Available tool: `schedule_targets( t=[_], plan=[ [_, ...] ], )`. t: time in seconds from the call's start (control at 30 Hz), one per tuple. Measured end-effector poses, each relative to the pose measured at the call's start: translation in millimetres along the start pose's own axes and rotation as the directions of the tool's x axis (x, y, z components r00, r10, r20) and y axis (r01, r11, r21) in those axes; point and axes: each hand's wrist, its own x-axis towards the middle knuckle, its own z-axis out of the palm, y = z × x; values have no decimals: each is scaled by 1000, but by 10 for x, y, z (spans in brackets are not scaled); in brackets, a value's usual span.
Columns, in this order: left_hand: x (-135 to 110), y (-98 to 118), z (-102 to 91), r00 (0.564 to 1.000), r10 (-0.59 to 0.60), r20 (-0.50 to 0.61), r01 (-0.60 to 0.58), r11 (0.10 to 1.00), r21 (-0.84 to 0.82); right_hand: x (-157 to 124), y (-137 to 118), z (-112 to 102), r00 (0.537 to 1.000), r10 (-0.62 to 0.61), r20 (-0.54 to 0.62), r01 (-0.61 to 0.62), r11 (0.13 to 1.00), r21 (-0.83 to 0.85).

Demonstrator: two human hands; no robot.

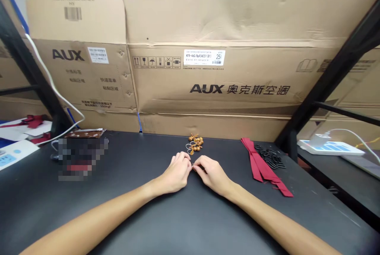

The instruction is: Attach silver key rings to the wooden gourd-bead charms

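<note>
My left hand (177, 172) and my right hand (210, 172) rest on the black table (124, 207), knuckles up. Their fingertips meet in a pinch at the middle. Whatever small thing sits between the fingertips is too small to name. Just beyond the fingertips lies a small heap of brown wooden gourd charms with metal rings (195, 143). A bundle of dark red ribbons (261, 166) lies to the right of my right hand, next to a pile of black plastic rings (271, 156).
Large AUX cardboard boxes (225, 49) wall off the back of the table. A blurred-out patch (80, 158) and a brown packet (86, 133) lie at left. A black frame post (326, 84) slants at right. A white power strip (329, 147) lies beyond it.
</note>
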Motion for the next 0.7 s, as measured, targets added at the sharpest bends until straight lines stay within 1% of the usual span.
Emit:
schedule_targets(
  t=[0.1,0.3,0.43,0.53,0.7],
  plan=[
    [-1,5,-8,1000,-7,8,7,1000,-10,1,10,4,1000,-20,-1,20,1000,-4],
    [15,13,-71,997,-12,81,17,998,-66,-7,7,-10,999,-41,30,41,999,-4],
    [15,15,-107,995,-12,103,22,995,-101,-10,12,-18,998,-53,33,54,999,-3],
    [15,-5,-120,993,3,122,13,992,-128,-8,20,-28,995,-87,48,90,994,-57],
    [18,-50,-163,985,43,167,-11,982,-186,-2,20,-53,976,-192,104,210,954,-214]
  ],
)
